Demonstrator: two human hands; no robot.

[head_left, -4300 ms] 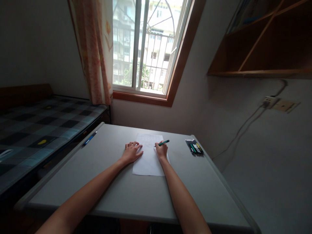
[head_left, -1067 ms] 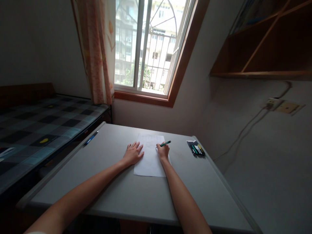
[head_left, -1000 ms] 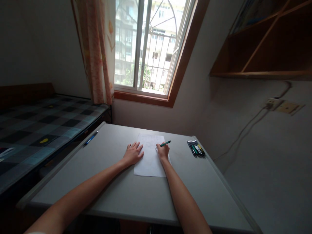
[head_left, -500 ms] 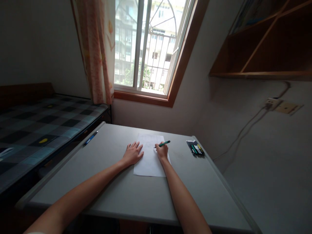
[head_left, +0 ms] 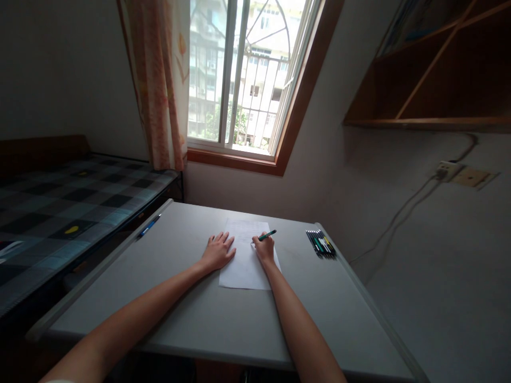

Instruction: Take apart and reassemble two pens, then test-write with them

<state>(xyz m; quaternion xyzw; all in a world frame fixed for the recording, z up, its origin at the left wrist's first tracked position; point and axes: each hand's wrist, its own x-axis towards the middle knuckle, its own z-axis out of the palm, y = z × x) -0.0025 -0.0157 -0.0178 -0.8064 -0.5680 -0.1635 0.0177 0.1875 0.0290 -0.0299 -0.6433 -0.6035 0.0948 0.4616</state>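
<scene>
Head camera: from where I stand, the white rectangular paper sheet (head_left: 241, 274), centred between the hands on the pale grey, smooth tabletop (head_left: 191, 324), could skew if the left hand (head_left: 217, 251) eased its weight off; the right hand (head_left: 265, 248) dragging across might smudge any fresh ink. That left hand lies palm down, fingers fanned over the sheet's left edge. The right pinches a slim green-and-black pen (head_left: 268, 234), barrel slanting up rightward, tip at the sheet's upper half; whether it touches, I can't tell.
</scene>
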